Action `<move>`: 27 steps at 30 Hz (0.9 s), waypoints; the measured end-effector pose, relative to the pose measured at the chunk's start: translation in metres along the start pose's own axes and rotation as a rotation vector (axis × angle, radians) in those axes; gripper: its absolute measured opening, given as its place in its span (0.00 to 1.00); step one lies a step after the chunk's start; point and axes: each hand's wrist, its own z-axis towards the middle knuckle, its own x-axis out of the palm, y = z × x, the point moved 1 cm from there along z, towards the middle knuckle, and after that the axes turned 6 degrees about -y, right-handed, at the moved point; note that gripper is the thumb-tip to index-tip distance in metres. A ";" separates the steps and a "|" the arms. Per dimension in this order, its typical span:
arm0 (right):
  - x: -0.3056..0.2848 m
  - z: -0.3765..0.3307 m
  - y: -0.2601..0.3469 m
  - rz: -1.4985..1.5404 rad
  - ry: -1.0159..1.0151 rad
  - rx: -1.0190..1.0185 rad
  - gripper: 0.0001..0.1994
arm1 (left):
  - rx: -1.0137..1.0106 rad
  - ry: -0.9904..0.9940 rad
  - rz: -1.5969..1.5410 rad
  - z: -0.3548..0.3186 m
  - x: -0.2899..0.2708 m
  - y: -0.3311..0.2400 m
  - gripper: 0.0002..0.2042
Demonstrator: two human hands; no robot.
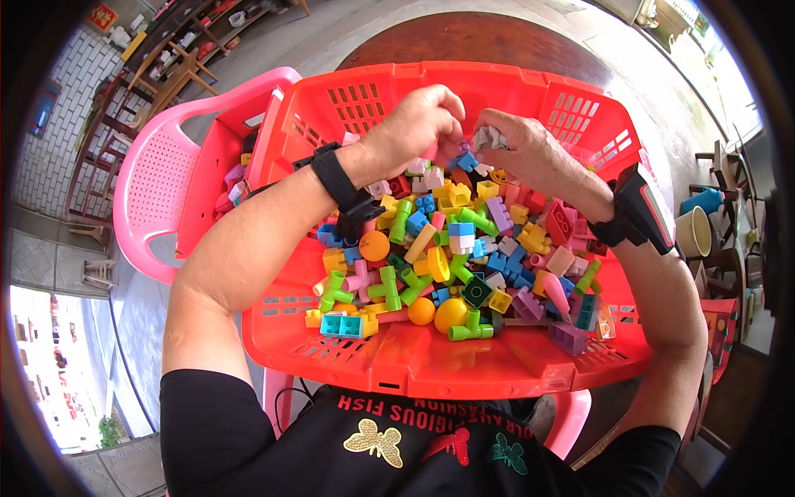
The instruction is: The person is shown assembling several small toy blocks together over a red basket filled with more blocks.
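Nearest, along the near edge of the red slotted plastic basket (431, 364), lie a green plastic T-shaped pipe piece (469, 328), two yellow plastic balls (439, 313) and a light blue studded plastic brick (341, 325). A purple studded plastic block (568, 336) sits toward the near right corner. Beyond them the heap of mixed coloured plastic building pieces (464, 240) fills the basket floor, piled loosely and touching one another.

At the far edge of the heap both hands meet. The left hand (418, 124) is curled, its fingertips pinched on something small and pinkish among the pieces; what exactly it grips is hidden by the fingers. The right hand (530, 153) is clenched around a small pale grey-white studded plastic piece (490, 137), held just above the heap and touching the left fingertips. Each wrist carries a black strapped device, the left black wrist band (335, 178) and the right black wrist unit (642, 207).

Judging from the pose, the step in hand looks like joining two pieces: they are brought together but I cannot tell whether they are seated. The next move would call for lining up studs with sockets and pressing squarely, with a firm pinch so neither piece slips back into the heap.

Farther left, a pink plastic chair (166, 174) holds a second red plastic bin (207, 182); beyond the basket shows a dark round tabletop (480, 41).
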 end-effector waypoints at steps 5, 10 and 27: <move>0.001 -0.001 -0.002 -0.044 -0.006 -0.097 0.11 | 0.208 0.162 1.102 -0.005 0.007 0.013 0.15; 0.004 0.001 -0.002 -0.030 -0.008 -0.167 0.11 | 0.228 0.282 1.223 -0.006 0.002 0.036 0.17; -0.001 -0.003 0.000 -0.023 -0.062 -0.116 0.13 | 0.235 0.148 1.184 -0.002 0.002 0.022 0.14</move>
